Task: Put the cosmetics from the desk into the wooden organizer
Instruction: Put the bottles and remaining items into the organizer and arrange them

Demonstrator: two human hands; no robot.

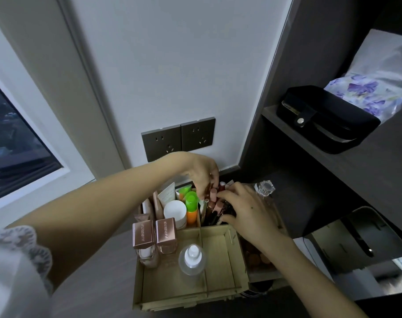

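Observation:
The wooden organizer [220,288] stands on the dark desk, divided into compartments. Its back right compartment holds several upright lipsticks and pencils [215,206]. My left hand [201,173] reaches over it from the left and pinches a slim tube among them. My right hand [246,212] comes from the right, fingers curled among the same tubes; what it holds is hidden. Two rose-gold capped bottles [154,235] stand front left, a clear bottle with a white cap [192,258] beside them. A white jar [175,213] and green-capped orange bottles [190,207] sit behind.
A clear faceted perfume bottle [265,188] stands right of the organizer. A mirror [365,255] lies at the desk's right. A black case [326,118] sits on the shelf above. Two wall sockets [178,138] are behind; a window [14,138] is at the left.

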